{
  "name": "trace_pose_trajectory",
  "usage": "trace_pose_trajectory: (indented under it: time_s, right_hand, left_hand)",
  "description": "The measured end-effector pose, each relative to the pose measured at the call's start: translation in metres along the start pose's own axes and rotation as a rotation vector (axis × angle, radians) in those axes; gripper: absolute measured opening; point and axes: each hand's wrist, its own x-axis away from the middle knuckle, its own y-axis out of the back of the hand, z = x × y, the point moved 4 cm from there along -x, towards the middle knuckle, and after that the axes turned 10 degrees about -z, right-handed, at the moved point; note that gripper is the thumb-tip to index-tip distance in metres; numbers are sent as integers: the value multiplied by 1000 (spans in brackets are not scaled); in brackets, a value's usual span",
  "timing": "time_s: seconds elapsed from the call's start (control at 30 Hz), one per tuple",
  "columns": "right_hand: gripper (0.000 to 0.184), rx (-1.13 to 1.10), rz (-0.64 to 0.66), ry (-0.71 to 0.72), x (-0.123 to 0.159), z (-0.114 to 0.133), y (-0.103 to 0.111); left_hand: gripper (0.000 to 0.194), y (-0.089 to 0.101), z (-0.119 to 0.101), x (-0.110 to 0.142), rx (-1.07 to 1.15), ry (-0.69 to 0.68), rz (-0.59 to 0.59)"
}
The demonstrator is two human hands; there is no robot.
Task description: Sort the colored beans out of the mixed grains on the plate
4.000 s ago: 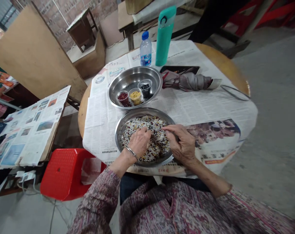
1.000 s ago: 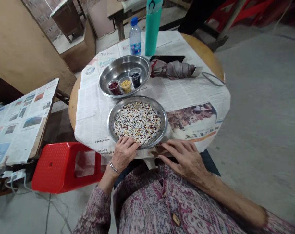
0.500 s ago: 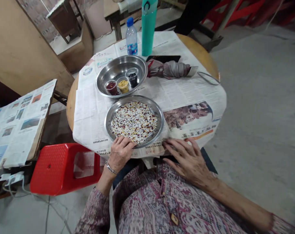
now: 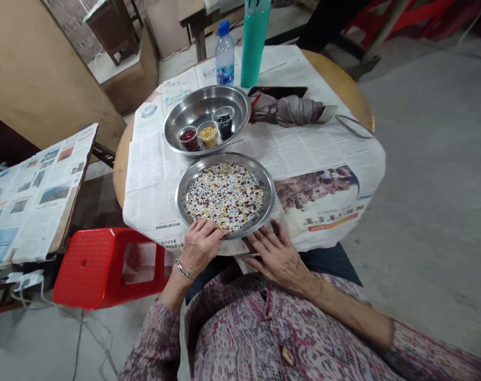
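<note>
A steel pan (image 4: 183,187) full of mixed white, red, yellow and black grains sits at the near edge of a round table covered in newspaper (image 4: 323,153). My left hand (image 4: 200,246) rests against the pan's near rim, fingers curled on it. My right hand (image 4: 275,254) lies flat on the newspaper just right of the rim, fingers stretched out, holding nothing. Behind it a second steel bowl (image 4: 192,108) holds three small cups: red beans (image 4: 188,137), yellow grains (image 4: 208,135), black beans (image 4: 225,123).
At the back of the table stand a water bottle (image 4: 225,55) and a teal flask (image 4: 254,42); a folded umbrella (image 4: 291,110) and a dark phone (image 4: 278,91) lie to the right. A red stool (image 4: 93,267) and a newspaper-covered board (image 4: 29,196) are on the left.
Four seconds ago both hands were in the grains; now they rest at the pan's near rim. In the last half second my right hand slid left, closer to the pan.
</note>
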Motion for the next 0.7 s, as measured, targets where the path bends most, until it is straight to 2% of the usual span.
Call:
trace_pose_trajectory:
  time_s: [0.27, 0.5, 0.6, 0.7]
  right_hand:
    - [53, -86, 30, 65, -10, 2, -4]
    - [54, -102, 2, 246, 9, -25, 11]
    - [56, -134, 27, 285, 15, -37, 16]
    - [56, -181, 40, 278, 17, -43, 16]
  left_hand:
    - [15, 1, -1, 1, 8, -3, -11]
    - [16, -6, 5, 6, 25, 8, -2]
    - [18, -1, -1, 10, 18, 96, -19]
    - [15, 12, -26, 23, 121, 262, -115]
